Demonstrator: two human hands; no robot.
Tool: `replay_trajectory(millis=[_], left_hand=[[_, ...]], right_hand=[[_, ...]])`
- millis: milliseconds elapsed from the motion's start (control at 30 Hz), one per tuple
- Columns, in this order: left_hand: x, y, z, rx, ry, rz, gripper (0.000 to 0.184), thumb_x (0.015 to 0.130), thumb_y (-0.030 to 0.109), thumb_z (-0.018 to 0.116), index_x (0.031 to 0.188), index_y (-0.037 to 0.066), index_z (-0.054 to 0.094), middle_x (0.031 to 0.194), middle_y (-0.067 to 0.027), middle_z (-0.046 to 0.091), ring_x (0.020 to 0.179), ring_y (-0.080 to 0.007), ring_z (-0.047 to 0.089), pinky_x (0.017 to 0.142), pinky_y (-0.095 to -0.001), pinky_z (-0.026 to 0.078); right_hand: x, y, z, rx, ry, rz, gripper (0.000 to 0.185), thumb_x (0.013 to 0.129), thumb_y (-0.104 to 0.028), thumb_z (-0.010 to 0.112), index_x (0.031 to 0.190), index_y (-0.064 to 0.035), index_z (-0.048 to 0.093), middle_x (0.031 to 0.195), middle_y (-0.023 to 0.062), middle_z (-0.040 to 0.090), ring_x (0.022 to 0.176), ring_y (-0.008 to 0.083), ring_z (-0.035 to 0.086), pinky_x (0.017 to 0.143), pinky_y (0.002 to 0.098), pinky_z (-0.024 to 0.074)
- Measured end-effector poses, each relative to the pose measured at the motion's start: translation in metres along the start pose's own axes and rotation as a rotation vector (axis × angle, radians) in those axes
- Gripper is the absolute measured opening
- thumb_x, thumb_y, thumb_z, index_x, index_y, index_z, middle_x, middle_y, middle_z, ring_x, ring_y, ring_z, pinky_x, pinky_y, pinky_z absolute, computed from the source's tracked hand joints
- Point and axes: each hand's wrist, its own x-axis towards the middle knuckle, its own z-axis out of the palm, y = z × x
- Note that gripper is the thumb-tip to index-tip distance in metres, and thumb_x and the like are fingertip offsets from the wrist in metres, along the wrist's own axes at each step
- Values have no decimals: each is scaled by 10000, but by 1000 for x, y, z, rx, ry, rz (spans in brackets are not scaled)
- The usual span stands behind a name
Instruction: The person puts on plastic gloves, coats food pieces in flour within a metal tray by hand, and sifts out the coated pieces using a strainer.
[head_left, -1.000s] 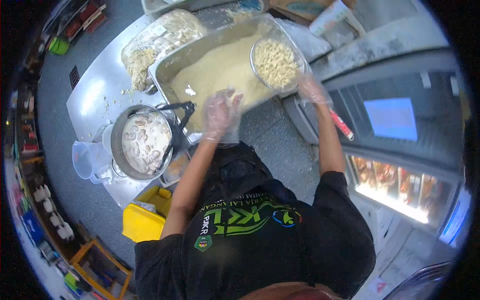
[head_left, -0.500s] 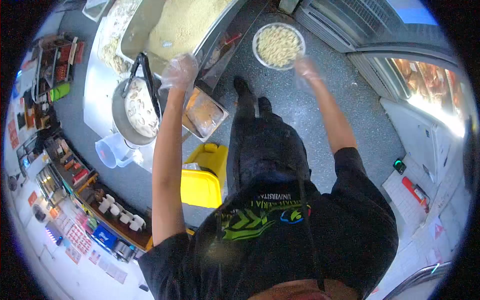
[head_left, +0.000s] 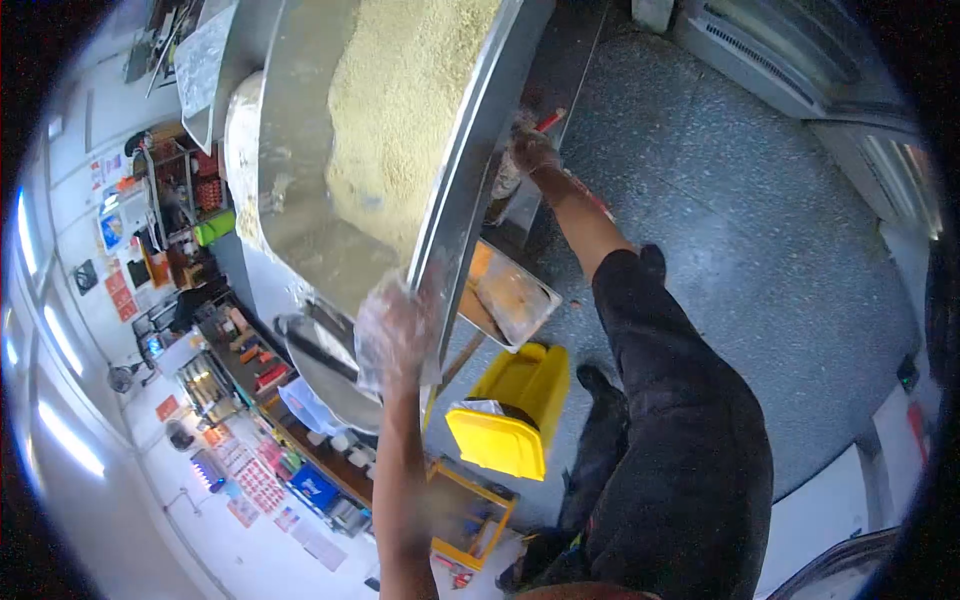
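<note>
My left hand (head_left: 394,335), in a clear plastic glove, is at the near corner of a large metal tub (head_left: 455,190), its fingers bent over the rim. Pale yellow crumbs (head_left: 410,120) fill much of the tub. Below the tub's right side, my right hand (head_left: 533,150), also gloved, reaches to a dim lower shelf. It is beside a clear plastic bag (head_left: 506,180) and a small red item (head_left: 550,121). Its fingertips are blurred and partly hidden, so I cannot make out a grip.
A metal tray (head_left: 515,295) with orange-brown contents stands below the tub's corner. Near it is a yellow lidded bin (head_left: 497,442). A metal bowl (head_left: 335,375) with a black handle is left of my left hand. Grey floor (head_left: 700,230) extends right, towards the cabinets (head_left: 760,60).
My right hand has moved left from the round container of pale pieces to the shelf below the tub. That container is out of view. My body leans closer to the tub.
</note>
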Motion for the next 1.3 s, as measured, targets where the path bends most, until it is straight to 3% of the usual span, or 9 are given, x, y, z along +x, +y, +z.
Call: replay_trajectory(millis=[333, 500, 633, 667, 833, 900, 1100, 1167, 1300], left_hand=[[6, -8, 21, -26, 124, 215, 253, 695, 279, 654, 600, 69, 551, 503, -114, 476, 418, -290, 458, 390, -349, 343], [-3, -22, 26, -8, 187, 200, 156, 649, 232, 669, 666, 95, 597, 555, -93, 511, 470, -262, 491, 430, -356, 369], [-10, -27, 20, 10, 145, 142, 186, 671, 286, 611, 703, 103, 610, 603, -95, 537, 496, -277, 510, 463, -384, 406], [-12, -23, 12, 94, 132, 133, 200, 680, 300, 596, 707, 102, 610, 613, -97, 543, 500, -281, 513, 470, -389, 411], [-5, -19, -4, -92, -8, 6, 460, 712, 544, 511, 726, 100, 631, 595, -162, 550, 550, -281, 551, 490, -388, 435], [-4, -18, -11, -122, -92, -50, 463, 712, 555, 505, 758, 114, 637, 594, -149, 558, 551, -282, 554, 502, -389, 442], [-9, -19, 2, -289, -35, -54, 536, 689, 586, 475, 843, 93, 620, 732, -159, 600, 691, -297, 589, 592, -410, 462], [-1, -13, -43, -374, 36, -105, 540, 704, 552, 494, 961, 87, 594, 847, -176, 597, 820, -297, 577, 699, -406, 451], [38, -22, -26, -726, 249, -156, 454, 765, 424, 498, 1075, 93, 526, 1009, -173, 546, 962, -288, 514, 829, -379, 388]], right_hand=[[-68, -28, -68, 258, 101, -139, 357, 842, -185, 361, 1175, -69, 421, 1023, 154, 523, 880, 285, 525, 743, 347, 432], [-183, 98, -95, 217, -75, 400, 404, 803, -228, 449, 1173, -69, 427, 1084, 196, 495, 987, 346, 479, 801, 395, 407], [-293, 193, -206, -428, -79, 197, 297, 846, -215, 392, 1084, -81, 509, 1022, 127, 537, 917, 273, 500, 869, 310, 358], [-318, 250, -220, -5, 7, 147, 306, 833, -175, 385, 1088, -61, 507, 1062, 136, 524, 985, 259, 483, 899, 331, 337], [-236, 103, -437, -1019, -75, 108, 350, 831, -173, 386, 1119, 13, 454, 1139, 157, 472, 1040, 294, 451, 919, 392, 314], [-183, 80, -495, -1281, -26, -259, 361, 838, -201, 385, 1122, 15, 443, 1143, 150, 466, 1013, 296, 466, 885, 409, 340], [-30, -259, -525, -508, -191, -17, 290, 831, -223, 381, 1037, -53, 496, 919, 203, 534, 790, 358, 505, 691, 402, 416], [-20, -369, -492, -439, -143, -347, 302, 827, -271, 398, 980, -42, 523, 840, 215, 547, 744, 363, 522, 667, 401, 421], [36, -360, -396, -685, -198, -615, 259, 820, -234, 431, 848, -13, 563, 882, 190, 557, 836, 308, 533, 750, 380, 427]])
